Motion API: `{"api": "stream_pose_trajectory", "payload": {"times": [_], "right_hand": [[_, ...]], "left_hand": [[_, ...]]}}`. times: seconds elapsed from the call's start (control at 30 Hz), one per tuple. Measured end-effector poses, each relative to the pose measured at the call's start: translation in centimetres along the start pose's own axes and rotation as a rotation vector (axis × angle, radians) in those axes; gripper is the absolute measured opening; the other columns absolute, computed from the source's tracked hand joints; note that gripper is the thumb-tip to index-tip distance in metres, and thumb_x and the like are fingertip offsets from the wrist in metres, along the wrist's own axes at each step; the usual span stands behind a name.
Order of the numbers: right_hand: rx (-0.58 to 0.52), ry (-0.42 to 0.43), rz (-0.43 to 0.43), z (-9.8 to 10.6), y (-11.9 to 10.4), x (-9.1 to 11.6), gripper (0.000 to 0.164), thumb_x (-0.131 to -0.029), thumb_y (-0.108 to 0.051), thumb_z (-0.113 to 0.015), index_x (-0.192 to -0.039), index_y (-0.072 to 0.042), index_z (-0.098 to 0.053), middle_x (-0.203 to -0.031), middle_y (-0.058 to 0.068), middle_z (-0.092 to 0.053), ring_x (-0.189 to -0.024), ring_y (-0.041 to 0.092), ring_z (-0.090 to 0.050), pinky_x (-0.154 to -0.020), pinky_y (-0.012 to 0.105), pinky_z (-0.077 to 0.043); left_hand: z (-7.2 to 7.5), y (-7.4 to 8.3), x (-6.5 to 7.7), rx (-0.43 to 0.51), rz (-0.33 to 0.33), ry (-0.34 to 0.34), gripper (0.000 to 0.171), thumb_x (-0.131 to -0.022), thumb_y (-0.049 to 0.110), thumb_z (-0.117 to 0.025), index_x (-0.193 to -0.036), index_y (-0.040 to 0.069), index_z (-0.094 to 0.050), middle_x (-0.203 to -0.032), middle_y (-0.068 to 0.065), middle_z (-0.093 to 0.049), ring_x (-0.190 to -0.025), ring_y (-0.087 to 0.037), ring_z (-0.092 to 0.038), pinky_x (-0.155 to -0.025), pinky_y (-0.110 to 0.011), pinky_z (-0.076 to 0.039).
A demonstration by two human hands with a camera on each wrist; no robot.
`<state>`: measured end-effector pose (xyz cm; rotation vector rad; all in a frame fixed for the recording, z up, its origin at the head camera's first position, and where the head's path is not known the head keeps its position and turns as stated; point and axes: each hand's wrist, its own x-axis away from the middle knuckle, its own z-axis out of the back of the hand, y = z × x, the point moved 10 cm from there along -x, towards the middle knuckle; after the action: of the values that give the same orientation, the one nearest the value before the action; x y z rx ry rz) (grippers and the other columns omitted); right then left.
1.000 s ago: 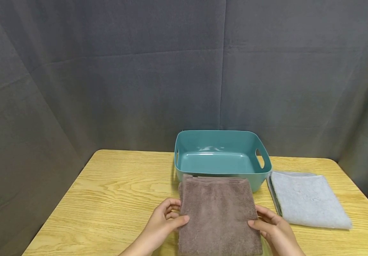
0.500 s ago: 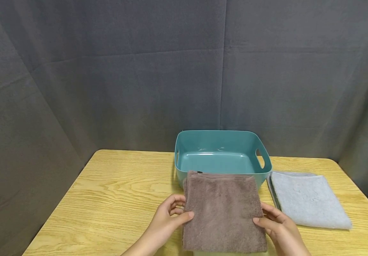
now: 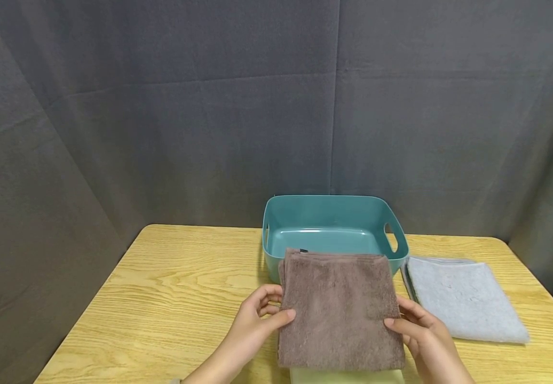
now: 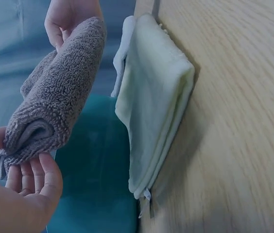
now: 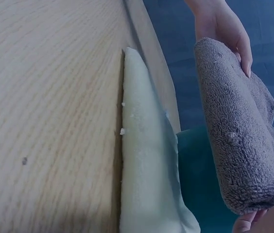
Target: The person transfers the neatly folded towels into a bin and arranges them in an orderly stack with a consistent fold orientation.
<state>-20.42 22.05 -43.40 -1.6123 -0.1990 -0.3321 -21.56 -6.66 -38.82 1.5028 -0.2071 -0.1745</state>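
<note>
A folded brown towel point(image 3: 341, 314) is held up by its two sides between my hands, its far edge overlapping the front of the teal basin point(image 3: 324, 213) in the head view. My left hand point(image 3: 257, 322) pinches the towel's left side, thumb on top and fingers beneath. On the opposite side, my right hand point(image 3: 430, 336) grips it the same way. Both wrist views show a gap between the brown towel point(image 4: 61, 87) and a folded pale yellow-green towel point(image 4: 156, 97) lying on the table; only a strip of that one shows in the head view.
To the right of the basin lies a folded light grey towel point(image 3: 466, 298), with darker layers at its left edge. Everything stands on a wood-grain table point(image 3: 161, 298). A dark grey curtain point(image 3: 209, 133) hangs behind and at the sides.
Both hands have moved forward and slightly right with the brown towel, toward the basin. More of the pale yellow-green towel beneath has come into sight. Basin and grey towel have stayed put.
</note>
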Motion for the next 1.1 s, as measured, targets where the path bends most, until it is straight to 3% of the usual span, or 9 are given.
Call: {"api": "stream_pose_trajectory", "payload": {"times": [0.1, 0.23, 0.37, 0.7, 0.9, 1.1], "right_hand": [[-0.015, 0.001, 0.016, 0.0, -0.4, 0.1, 0.057, -0.095, -0.008, -0.064, -0.146, -0.005, -0.039, -0.119, -0.008, -0.057, -0.102, 0.005, -0.059, -0.091, 0.03, -0.05], [-0.055, -0.008, 0.054, -0.1, -1.0, 0.3, 0.035, -0.095, -0.006, -0.063, -0.127, -0.018, -0.058, -0.113, -0.01, -0.06, -0.102, 0.007, -0.059, -0.09, 0.029, -0.05], [-0.086, -0.026, 0.081, -0.2, -1.6, 0.5, 0.028, -0.094, -0.005, -0.062, -0.113, -0.025, -0.064, -0.111, -0.011, -0.062, -0.101, 0.008, -0.059, -0.088, 0.025, -0.05], [-0.057, -0.071, 0.077, -0.6, -2.7, 0.3, 0.039, -0.095, -0.008, -0.062, -0.131, -0.017, -0.051, -0.119, -0.013, -0.058, -0.108, 0.005, -0.056, -0.091, 0.023, -0.046], [-0.034, -0.112, 0.074, -1.2, -3.4, 0.0, 0.066, -0.095, -0.012, -0.063, -0.15, -0.004, -0.028, -0.134, -0.004, -0.045, -0.113, 0.003, -0.055, -0.094, 0.019, -0.044], [-0.015, -0.124, 0.053, -1.4, -4.0, -0.2, 0.07, -0.095, -0.012, -0.062, -0.153, -0.004, -0.023, -0.142, 0.001, -0.037, -0.119, 0.002, -0.048, -0.097, 0.018, -0.041]], "left_hand": [[0.0, 0.2, -0.2, 0.006, -0.009, 0.01, 0.047, -0.091, 0.021, -0.072, -0.128, 0.0, -0.053, -0.12, -0.01, -0.055, -0.098, -0.019, -0.056, -0.082, -0.03, -0.05], [0.1, 0.5, -0.3, 0.007, -0.015, 0.021, 0.047, -0.091, 0.021, -0.072, -0.129, 0.0, -0.053, -0.122, -0.011, -0.055, -0.099, -0.019, -0.055, -0.083, -0.031, -0.049], [0.1, 0.7, -0.4, 0.008, -0.014, 0.04, 0.048, -0.091, 0.022, -0.071, -0.13, 0.0, -0.053, -0.123, -0.011, -0.055, -0.099, -0.019, -0.056, -0.084, -0.032, -0.048], [0.7, 1.2, -0.6, 0.011, -0.026, 0.081, 0.049, -0.09, 0.023, -0.072, -0.131, 0.001, -0.054, -0.123, -0.011, -0.055, -0.105, -0.021, -0.055, -0.088, -0.032, -0.048], [1.0, 1.6, -0.5, 0.006, -0.034, 0.105, 0.048, -0.09, 0.021, -0.072, -0.13, 0.0, -0.054, -0.121, -0.011, -0.056, -0.103, -0.02, -0.055, -0.087, -0.032, -0.047], [1.3, 1.7, -0.8, 0.005, -0.037, 0.109, 0.048, -0.09, 0.02, -0.072, -0.131, 0.0, -0.054, -0.12, -0.01, -0.056, -0.102, -0.02, -0.055, -0.084, -0.03, -0.048]]}}
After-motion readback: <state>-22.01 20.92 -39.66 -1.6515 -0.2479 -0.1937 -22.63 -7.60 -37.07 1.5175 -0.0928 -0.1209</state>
